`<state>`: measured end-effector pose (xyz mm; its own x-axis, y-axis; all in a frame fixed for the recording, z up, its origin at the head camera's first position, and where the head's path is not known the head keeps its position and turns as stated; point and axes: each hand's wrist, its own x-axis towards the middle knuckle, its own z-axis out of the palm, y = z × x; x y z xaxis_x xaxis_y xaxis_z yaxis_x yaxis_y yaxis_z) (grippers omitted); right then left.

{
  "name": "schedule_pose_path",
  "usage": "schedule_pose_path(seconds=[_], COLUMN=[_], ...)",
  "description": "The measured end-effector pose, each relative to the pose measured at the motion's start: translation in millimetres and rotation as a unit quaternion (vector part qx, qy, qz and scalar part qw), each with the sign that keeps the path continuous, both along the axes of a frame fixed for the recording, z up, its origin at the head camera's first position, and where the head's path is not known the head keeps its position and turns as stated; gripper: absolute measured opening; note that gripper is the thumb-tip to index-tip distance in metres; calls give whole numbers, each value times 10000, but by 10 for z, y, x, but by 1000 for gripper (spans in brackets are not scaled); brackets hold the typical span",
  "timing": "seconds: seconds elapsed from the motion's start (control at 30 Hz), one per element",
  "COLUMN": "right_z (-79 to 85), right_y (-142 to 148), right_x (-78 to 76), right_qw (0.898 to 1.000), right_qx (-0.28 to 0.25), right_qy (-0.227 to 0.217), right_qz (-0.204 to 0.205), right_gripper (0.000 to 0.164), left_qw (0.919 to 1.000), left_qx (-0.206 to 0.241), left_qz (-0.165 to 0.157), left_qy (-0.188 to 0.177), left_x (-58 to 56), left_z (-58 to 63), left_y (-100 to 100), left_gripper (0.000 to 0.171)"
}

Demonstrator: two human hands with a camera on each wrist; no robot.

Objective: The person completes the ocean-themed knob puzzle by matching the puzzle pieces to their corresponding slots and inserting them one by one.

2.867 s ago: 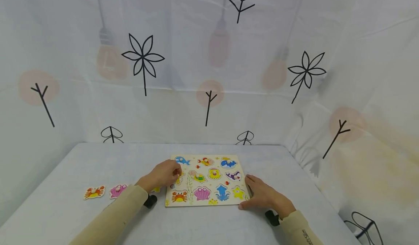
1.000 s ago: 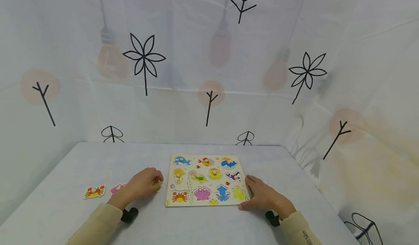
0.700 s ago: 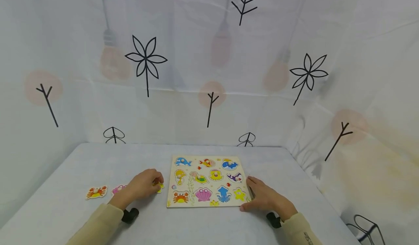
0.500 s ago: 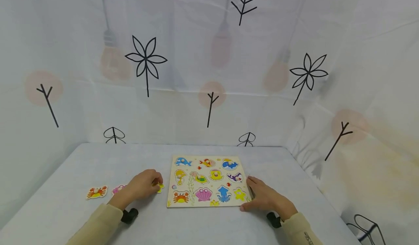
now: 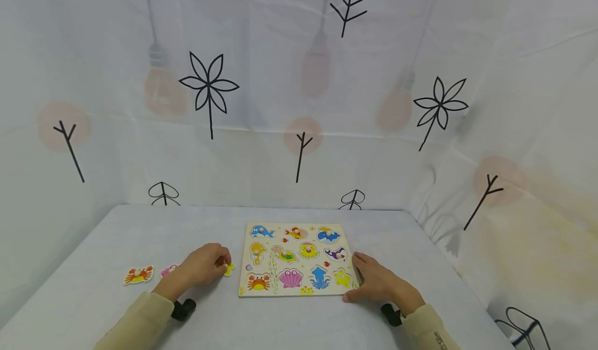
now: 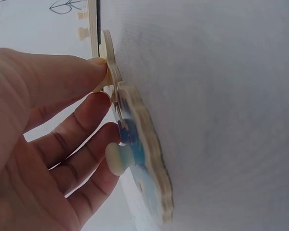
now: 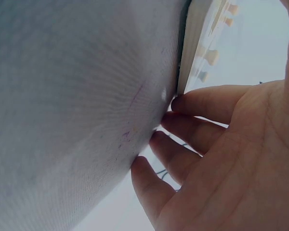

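My left hand (image 5: 204, 265) is on the table left of the puzzle board (image 5: 299, 259). In the left wrist view its thumb and index finger pinch a puzzle piece (image 6: 111, 67) close to the tabletop; the head view shows that piece's yellow part (image 5: 229, 270). Another wooden piece with blue paint (image 6: 139, 151) and a round knob (image 6: 117, 159) lies beside it, under the other fingers. A pink shell piece (image 5: 169, 270) is partly hidden by the wrist. My right hand (image 5: 380, 277) rests along the board's right edge, fingers relaxed, fingertips on the table.
A crab piece (image 5: 138, 274) lies furthest left. Knobbed pieces, among them a yellow seahorse (image 5: 257, 253) and a turtle (image 5: 285, 254), sit in the board. The white-covered table (image 5: 289, 324) meets a patterned cloth backdrop (image 5: 261, 173) at its far edge.
My left hand has gone from the seahorse on the board leftward and nearer to the yellow piece on the table. The seahorse now shows uncovered. My right hand stays put.
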<state>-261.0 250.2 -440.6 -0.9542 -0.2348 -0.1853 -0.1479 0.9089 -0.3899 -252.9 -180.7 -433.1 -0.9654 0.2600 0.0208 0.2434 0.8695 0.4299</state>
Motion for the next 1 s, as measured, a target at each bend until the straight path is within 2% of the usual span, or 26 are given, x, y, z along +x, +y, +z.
schedule_pose_path(seconds=[0.37,0.5,0.77,1.0], right_z=[-13,-7,-6,-10], right_y=[-9,-8,-6,-4], right_x=[-8,-4,-6,-12], right_qw=[10000,10000,10000,9998], right_qx=[60,65,31,187], right_qy=[27,4,-11,10], right_qz=[-3,-40,-36,-26], right_gripper=[117,117,117,117], left_qw=[9999,9997,9958,9905], left_qx=[-33,-43,-86,-102], left_qz=[53,-38,-658,-1164], left_qy=[99,255,623,731], left_x=[-22,-37,-86,-93], left_z=[24,50,62,78], left_y=[63,120,314,546], left_gripper=[10,10,10,5])
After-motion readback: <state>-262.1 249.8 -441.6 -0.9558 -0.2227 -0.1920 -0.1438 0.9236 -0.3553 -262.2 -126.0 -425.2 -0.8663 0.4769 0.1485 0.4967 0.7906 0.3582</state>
